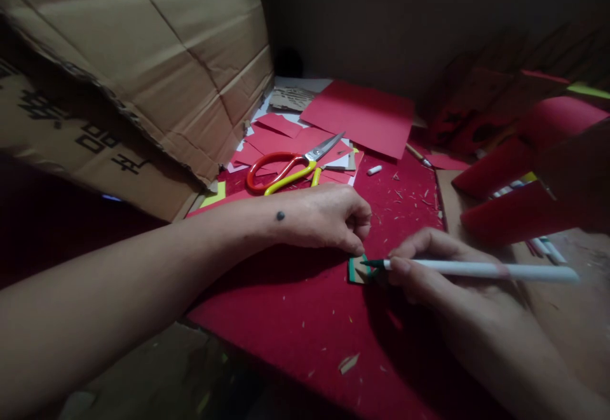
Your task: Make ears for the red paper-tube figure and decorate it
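In the head view, a small piece of cardboard (pixel 359 270) with green-coloured edges lies on the red-covered table (pixel 295 318). My left hand (pixel 328 216) is closed, its fingers curled under, with the thumb tip pressed at the far edge of the piece. My right hand (pixel 438 274) pinches a white marker (pixel 476 269) near its tip. The dark green marker tip points left and meets the cardboard or hovers just over it; I cannot tell which. Past my left hand lie scissors (pixel 281 172) with red and yellow handles, blades pointing away to the right.
A large cardboard box (pixel 143 58) rises at the left. Red paper sheets (pixel 362 118) and paper scraps lie at the back. A white marker cap (pixel 374 170) sits beyond my hands. Rolled red paper pieces (pixel 509 213) and more markers (pixel 548 250) are at the right.
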Demonstrator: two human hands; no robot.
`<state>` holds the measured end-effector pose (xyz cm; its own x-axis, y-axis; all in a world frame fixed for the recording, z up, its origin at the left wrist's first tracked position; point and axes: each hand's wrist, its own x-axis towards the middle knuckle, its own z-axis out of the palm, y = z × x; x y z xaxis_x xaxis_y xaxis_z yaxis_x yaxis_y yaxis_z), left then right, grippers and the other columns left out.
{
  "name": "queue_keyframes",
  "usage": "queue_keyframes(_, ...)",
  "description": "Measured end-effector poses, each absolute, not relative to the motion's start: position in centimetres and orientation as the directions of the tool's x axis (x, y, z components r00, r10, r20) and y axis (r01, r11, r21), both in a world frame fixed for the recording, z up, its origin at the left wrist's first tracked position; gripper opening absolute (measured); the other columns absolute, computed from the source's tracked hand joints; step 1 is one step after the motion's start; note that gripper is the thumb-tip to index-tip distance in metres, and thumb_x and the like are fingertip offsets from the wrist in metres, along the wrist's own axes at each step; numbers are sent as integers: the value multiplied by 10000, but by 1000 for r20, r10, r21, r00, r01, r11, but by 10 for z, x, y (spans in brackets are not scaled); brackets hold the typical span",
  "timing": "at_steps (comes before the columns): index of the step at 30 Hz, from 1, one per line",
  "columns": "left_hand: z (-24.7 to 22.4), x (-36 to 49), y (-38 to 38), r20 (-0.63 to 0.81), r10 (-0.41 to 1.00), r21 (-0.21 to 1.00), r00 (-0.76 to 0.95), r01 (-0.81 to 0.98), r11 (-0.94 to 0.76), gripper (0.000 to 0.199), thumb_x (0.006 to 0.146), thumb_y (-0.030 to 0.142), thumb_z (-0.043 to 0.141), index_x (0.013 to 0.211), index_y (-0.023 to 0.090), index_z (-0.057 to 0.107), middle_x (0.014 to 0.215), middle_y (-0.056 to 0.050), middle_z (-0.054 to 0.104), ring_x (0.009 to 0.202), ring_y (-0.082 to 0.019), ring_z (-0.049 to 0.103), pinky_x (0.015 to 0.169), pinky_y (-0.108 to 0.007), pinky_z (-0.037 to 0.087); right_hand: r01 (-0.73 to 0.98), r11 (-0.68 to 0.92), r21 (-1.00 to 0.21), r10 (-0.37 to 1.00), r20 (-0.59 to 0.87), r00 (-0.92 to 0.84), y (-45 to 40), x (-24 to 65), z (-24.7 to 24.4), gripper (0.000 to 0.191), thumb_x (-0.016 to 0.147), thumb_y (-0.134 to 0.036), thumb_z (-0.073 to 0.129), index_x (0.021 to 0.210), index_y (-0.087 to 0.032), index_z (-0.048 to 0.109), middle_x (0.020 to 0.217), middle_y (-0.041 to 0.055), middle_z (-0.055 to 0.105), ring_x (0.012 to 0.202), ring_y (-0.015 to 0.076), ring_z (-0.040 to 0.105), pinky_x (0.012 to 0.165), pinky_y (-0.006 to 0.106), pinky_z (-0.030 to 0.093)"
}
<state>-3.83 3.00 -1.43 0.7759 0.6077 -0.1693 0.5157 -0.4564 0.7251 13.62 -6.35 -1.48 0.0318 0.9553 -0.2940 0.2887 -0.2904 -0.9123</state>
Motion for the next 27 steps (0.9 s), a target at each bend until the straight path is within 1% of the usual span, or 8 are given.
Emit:
queue_keyframes(3, -13, -38, 30, -180, 607, 722, 774, 523, -452, 85, 723, 237, 634, 779, 176, 614, 591, 63, 514, 517, -59, 438, 475, -195, 299, 228, -289, -930, 956, -291, 27, -63, 139, -17, 193, 714, -335, 688, 619, -201, 586, 512, -27, 539, 468, 102, 453, 413, 195, 302)
queue_keyframes(6, -10, -37, 29, -208, 614, 708, 761, 550, -443, 83, 740, 244, 624, 775, 170, 611, 594, 60, 518, 522, -59, 438, 490, -197, 303, 159, -234, -959, 971, -238, -8, -61, 146, -23, 147, 720, -272, 671, 614, -203, 597, 503, -30, 529, 474, 107, 448, 431, 206, 318)
queue_keyframes(10, -4, -37, 28, -231, 618, 686, 752, 576, -445, 138, 809, 285, 556, 765, 162, 598, 625, 44, 538, 558, -70, 455, 512, -203, 313, 68, -169, -983, 984, -172, -38, -58, 153, -30, 114, 739, -209, 621, 626, -202, 605, 483, -32, 526, 481, 105, 445, 454, 212, 323)
queue_keyframes(14, -4, -36, 27, -246, 641, 664, 728, 608, -436, 176, 841, 284, 490, 772, 163, 598, 601, 46, 505, 542, -73, 436, 515, -212, 308, 49, -149, -988, 985, -153, -74, -59, 156, -32, 109, 733, -230, 611, 629, -201, 610, 486, -36, 521, 481, 99, 437, 461, 215, 314)
queue_keyframes(17, -6, -36, 27, -281, 657, 698, 700, 619, -361, 202, 847, 317, 459, 771, 173, 579, 571, 48, 489, 495, -77, 433, 466, -216, 294, 40, -152, -988, 986, -154, -69, -59, 157, -33, 126, 732, -245, 628, 618, -201, 601, 481, -38, 518, 473, 92, 432, 443, 204, 300)
queue_keyframes(21, -6, -35, 26, -312, 680, 736, 664, 622, -269, 200, 849, 322, 456, 760, 178, 562, 588, 42, 505, 484, -77, 459, 443, -202, 319, -3, -131, -991, 990, -131, -43, -60, 156, -30, 134, 713, -259, 642, 603, -208, 585, 472, -38, 504, 451, 92, 422, 413, 193, 311)
queue_keyframes(24, -5, -33, 26, -324, 700, 732, 636, 638, -240, 191, 853, 302, 459, 752, 174, 560, 605, 36, 524, 487, -72, 476, 442, -191, 332, 102, -58, -993, 998, -57, 9, -65, 153, -25, 147, 704, -281, 662, 603, -226, 571, 470, -38, 513, 422, 95, 433, 370, 185, 327)
queue_keyframes(27, -6, -33, 26, -321, 707, 736, 631, 636, -234, 192, 854, 300, 466, 742, 174, 557, 595, 38, 517, 480, -64, 473, 439, -180, 332, 357, 80, -931, 993, 107, 57, -74, 151, -16, 108, 764, -304, 646, 685, -261, 586, 503, -35, 572, 402, 105, 488, 342, 183, 367)
